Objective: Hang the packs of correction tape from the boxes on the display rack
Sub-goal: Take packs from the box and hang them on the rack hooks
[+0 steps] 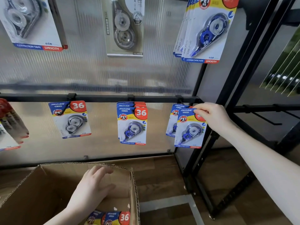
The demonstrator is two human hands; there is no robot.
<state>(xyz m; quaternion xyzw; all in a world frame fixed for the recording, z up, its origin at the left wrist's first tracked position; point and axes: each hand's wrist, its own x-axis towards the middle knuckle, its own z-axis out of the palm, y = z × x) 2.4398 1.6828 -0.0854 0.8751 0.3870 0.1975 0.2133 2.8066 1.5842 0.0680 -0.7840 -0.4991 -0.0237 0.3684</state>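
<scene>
Blue-and-yellow carded correction tape pack (190, 127), its clear blister showing a blue dispenser, hangs at the black rack rail's (100, 98) right end, pinched by the right hand (212, 116), while the left hand (95, 184) hovers loosely spread, holding nothing, over the brown cardboard box (134, 192).

The right hand (212, 116) pinches the top corner of a blue pack (190, 127) at the rail's (100, 98) right-hand hook (180, 100) — another pack (172, 120) hangs just behind it. Left along the rail hang a stack of packs (132, 124) and a single grey pack (70, 119). The left hand (95, 185) reaches into the open box (134, 189) below, fingers loosely spread, holding nothing — more packs (112, 218) lie in the box bottom. Larger packs (206, 31) hang on the row above.
</scene>
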